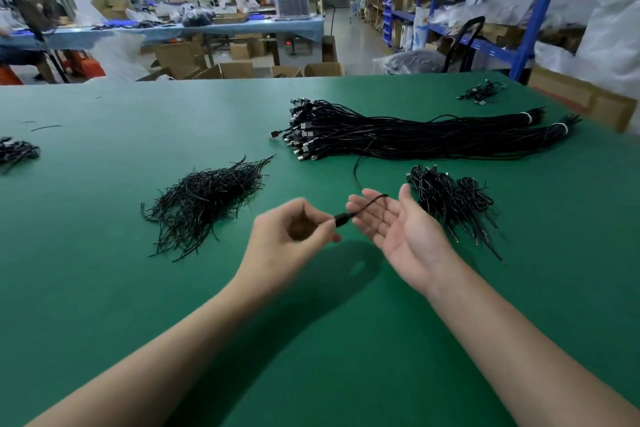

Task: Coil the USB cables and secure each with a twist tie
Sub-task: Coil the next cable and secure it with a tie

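Single black USB cable (pixel 367 203) up off the green table (pixel 121 288), plug end pinched in the left hand (pixel 294 230), cord draped across the open fingers of the right hand (pixel 401 229), then trailing back toward the long bundles (pixel 415 137). Two of those, straight, side by side, white bands near the far ends. Loose heap of black twist ties (pixel 204 204) off to the left. Coiled cables (pixel 450 198) piled just right.

Left hand (pixel 294 230) pinches a cable (pixel 360 210) crossing the open right hand (pixel 398 229).
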`<state>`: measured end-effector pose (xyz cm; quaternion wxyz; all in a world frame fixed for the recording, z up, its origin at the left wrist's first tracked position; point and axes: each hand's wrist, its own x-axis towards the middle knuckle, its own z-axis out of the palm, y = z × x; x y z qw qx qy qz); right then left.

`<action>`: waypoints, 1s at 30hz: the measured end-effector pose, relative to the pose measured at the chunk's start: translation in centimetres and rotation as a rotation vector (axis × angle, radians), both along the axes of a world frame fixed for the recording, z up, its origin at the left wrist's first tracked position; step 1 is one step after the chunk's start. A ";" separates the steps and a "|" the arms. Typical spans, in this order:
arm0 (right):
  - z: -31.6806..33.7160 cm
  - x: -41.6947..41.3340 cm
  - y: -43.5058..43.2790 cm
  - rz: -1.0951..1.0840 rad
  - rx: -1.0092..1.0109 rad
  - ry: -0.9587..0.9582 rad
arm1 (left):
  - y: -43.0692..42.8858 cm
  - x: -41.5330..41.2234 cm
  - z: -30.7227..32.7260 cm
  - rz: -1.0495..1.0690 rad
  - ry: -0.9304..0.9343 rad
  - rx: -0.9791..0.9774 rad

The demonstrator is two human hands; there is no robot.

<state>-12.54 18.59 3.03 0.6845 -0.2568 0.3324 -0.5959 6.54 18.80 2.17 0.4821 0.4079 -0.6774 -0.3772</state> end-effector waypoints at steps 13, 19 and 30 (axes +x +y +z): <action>0.2 1.0 1.5 -0.006 -0.122 0.033 | 1.8 -0.9 -1.4 -0.249 -0.146 0.176; 0.6 1.5 1.9 0.034 -0.105 -0.017 | 2.1 -1.5 -1.6 -0.169 -0.331 0.001; 1.9 1.5 3.1 0.213 -0.091 0.060 | 2.0 -0.8 -1.4 -0.151 -0.295 -0.033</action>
